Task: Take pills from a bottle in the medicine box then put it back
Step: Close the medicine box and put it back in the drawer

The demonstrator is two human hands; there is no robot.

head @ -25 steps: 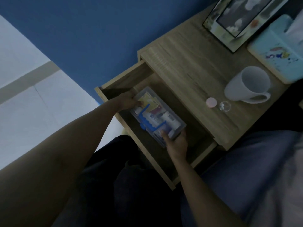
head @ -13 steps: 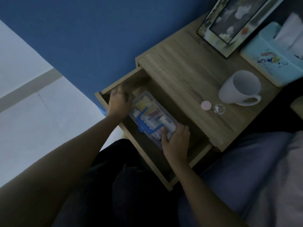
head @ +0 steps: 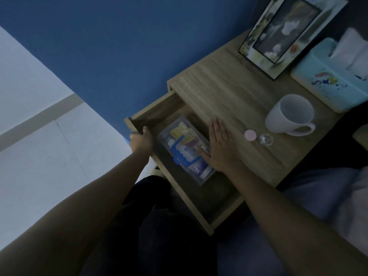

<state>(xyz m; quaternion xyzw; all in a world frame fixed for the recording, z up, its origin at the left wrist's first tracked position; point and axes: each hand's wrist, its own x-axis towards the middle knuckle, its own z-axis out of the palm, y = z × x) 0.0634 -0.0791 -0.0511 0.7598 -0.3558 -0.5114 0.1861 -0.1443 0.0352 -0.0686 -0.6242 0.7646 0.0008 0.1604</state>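
Observation:
The clear medicine box (head: 186, 151) with a blue latch lies inside the open wooden drawer (head: 179, 188) of the nightstand. Packets and bottles show through its lid. My left hand (head: 142, 139) grips the drawer's front edge near its far corner. My right hand (head: 218, 145) hovers flat with fingers spread over the box's right side and the nightstand's edge, holding nothing. A small pink cap (head: 250, 135) and a small clear cup (head: 265, 139) with white pills in it sit on the nightstand top.
On the nightstand top (head: 229, 96) stand a white mug (head: 290, 115), a light blue tissue box (head: 330, 82) and a framed picture (head: 286, 34). A blue wall is behind, pale floor to the left. My dark-clothed legs are below the drawer.
Both hands have let go of the medicine box. My left hand moved to the drawer's front edge and closed on it. My right hand lifted off the box toward the nightstand top.

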